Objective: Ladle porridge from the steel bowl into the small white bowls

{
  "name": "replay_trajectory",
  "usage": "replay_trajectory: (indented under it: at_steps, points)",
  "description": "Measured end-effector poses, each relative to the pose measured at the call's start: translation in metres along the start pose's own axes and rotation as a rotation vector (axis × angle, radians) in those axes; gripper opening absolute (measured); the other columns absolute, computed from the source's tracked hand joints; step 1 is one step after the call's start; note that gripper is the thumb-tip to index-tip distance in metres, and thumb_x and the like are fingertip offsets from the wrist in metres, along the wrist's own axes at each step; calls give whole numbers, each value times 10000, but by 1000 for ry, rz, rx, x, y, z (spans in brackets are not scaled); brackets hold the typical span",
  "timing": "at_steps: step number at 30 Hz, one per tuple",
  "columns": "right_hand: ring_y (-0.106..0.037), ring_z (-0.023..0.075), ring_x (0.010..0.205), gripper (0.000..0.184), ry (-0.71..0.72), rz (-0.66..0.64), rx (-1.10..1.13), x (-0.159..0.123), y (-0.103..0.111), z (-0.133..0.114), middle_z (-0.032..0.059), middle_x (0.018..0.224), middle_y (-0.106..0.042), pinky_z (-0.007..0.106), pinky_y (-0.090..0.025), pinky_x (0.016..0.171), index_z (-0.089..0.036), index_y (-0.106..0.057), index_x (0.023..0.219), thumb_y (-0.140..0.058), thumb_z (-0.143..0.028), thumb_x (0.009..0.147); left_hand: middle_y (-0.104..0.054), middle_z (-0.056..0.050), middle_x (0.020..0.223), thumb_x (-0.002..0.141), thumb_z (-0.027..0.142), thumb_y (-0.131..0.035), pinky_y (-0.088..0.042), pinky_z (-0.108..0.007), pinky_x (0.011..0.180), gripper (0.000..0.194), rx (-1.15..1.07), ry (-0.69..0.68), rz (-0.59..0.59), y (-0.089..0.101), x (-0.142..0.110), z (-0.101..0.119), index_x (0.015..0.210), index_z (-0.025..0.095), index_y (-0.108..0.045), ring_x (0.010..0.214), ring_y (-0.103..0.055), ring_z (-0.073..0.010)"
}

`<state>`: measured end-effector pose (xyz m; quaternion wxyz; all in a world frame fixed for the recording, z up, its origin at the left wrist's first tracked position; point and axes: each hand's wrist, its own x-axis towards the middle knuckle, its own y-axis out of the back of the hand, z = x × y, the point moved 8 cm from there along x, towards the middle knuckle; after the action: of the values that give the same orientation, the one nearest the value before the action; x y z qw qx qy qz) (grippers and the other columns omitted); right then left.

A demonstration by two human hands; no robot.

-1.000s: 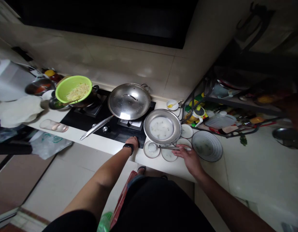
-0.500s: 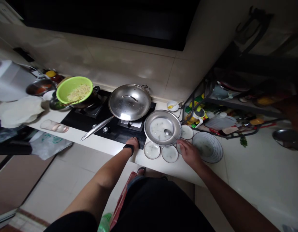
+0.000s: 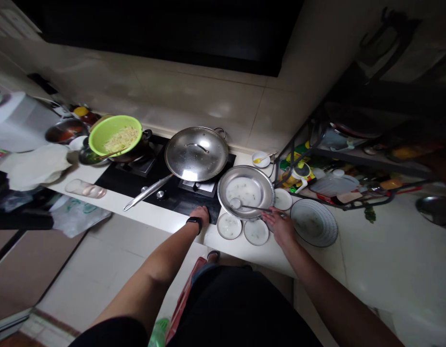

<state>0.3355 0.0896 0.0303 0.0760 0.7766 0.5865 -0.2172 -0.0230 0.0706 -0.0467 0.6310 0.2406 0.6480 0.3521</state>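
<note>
Head cam: ladle (image 3: 249,207) in R hand (image 3: 279,225), pointing L.

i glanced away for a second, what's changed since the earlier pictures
The ladle went forward from over the front-left small dish to the steel basin, then its bowl shifted left there. The right hand kept hold of it; nothing was let go. The left hand stayed by the hob's front edge, the lidded pan in place.
</note>
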Motion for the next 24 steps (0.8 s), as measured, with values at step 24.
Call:
replay_trajectory:
  at_steps: [24]
  points:
    - [-835, 335, 804, 609, 87, -184, -309, -84, -3, -49, 137, 812, -826, 469, -696, 778, -180, -771, 979, -794, -762, 801, -666, -296, 1370, 992, 192, -458, -516, -394, 1069, 457, 8, 0, 3, 5, -5, 2, 1390, 19, -599, 1280, -677, -336]
